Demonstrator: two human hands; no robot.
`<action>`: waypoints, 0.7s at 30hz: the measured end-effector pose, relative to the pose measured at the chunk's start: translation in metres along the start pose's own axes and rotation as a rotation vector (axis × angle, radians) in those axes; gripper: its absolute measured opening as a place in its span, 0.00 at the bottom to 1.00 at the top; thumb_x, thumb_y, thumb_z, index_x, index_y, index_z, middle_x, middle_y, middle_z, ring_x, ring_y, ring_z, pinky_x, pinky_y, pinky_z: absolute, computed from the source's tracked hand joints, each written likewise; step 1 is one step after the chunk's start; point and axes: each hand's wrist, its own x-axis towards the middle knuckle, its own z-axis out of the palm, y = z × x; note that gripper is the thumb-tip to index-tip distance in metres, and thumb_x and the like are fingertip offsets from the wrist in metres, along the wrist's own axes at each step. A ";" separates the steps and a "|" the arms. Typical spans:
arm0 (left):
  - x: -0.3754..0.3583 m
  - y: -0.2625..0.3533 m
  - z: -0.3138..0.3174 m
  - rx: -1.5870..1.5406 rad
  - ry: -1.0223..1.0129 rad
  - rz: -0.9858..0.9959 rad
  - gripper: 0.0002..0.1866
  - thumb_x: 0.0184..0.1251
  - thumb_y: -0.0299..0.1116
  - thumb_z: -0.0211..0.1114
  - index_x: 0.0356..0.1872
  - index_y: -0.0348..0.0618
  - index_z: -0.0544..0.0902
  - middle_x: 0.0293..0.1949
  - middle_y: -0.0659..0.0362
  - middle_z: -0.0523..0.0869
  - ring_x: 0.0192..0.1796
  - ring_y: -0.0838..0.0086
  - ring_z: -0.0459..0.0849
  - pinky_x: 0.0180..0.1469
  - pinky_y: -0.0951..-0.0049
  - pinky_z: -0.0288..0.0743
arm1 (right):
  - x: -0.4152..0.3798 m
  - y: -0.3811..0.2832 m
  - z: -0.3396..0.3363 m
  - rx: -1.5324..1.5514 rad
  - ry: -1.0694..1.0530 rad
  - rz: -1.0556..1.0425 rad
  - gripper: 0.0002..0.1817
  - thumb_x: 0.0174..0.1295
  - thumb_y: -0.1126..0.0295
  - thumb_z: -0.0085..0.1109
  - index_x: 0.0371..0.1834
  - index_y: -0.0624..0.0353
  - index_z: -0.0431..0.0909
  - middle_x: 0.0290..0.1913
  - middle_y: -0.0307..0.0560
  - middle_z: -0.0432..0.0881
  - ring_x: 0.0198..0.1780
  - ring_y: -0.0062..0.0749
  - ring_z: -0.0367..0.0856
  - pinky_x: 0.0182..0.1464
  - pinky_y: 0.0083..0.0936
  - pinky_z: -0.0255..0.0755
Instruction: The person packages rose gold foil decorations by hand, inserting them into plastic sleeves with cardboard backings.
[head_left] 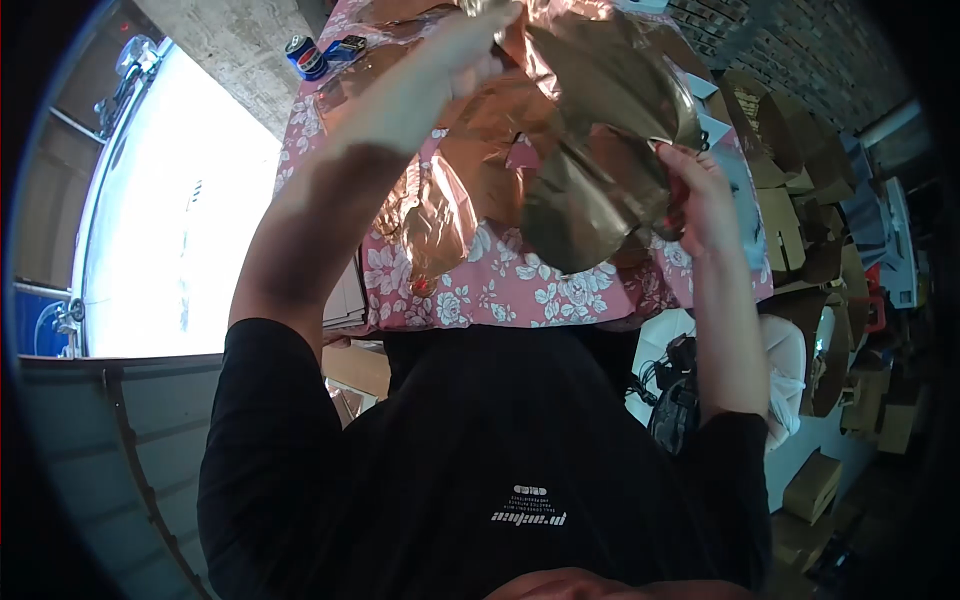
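A shiny copper-gold foil piece [590, 190] with rounded lobes hangs over the near part of the table. My right hand [705, 195] pinches its right edge between thumb and fingers. Farther off, near the top edge of the view, my left hand [485, 50] is closed on the upper part of the foil; its fingers are slightly blurred. More crinkled copper foil [490, 130] lies flat beneath. A narrow foil lobe [440, 215] rests toward the near left.
A floral pink cloth [470, 300] covers the table. At the far left corner stands a blue can [306, 58] beside a small dark pack [346, 47]. Cardboard boxes [785, 235] crowd the right side. A black bag [675, 405] sits on a white chair at the lower right.
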 end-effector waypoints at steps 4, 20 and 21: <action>-0.016 -0.043 0.004 0.334 0.101 -0.192 0.28 0.73 0.55 0.79 0.55 0.38 0.88 0.47 0.57 0.90 0.48 0.68 0.88 0.54 0.57 0.85 | 0.026 -0.065 -0.030 -0.458 0.006 -0.160 0.10 0.73 0.68 0.72 0.53 0.57 0.87 0.46 0.40 0.92 0.47 0.25 0.90 0.51 0.25 0.84; -0.169 -0.083 0.078 0.096 -0.313 -0.756 0.52 0.72 0.79 0.62 0.76 0.39 0.74 0.55 0.52 0.87 0.48 0.68 0.87 0.48 0.63 0.84 | -0.117 -0.057 0.111 -2.051 -1.117 -0.719 0.05 0.62 0.67 0.65 0.33 0.53 0.80 0.29 0.42 0.85 0.34 0.35 0.89 0.35 0.34 0.80; -0.177 -0.090 0.076 -0.047 -0.400 -0.821 0.40 0.77 0.67 0.69 0.73 0.44 0.76 0.54 0.57 0.86 0.49 0.70 0.87 0.49 0.66 0.84 | -0.120 -0.049 0.109 -2.028 -1.161 -0.642 0.05 0.62 0.66 0.65 0.33 0.54 0.80 0.29 0.41 0.85 0.33 0.35 0.89 0.35 0.34 0.80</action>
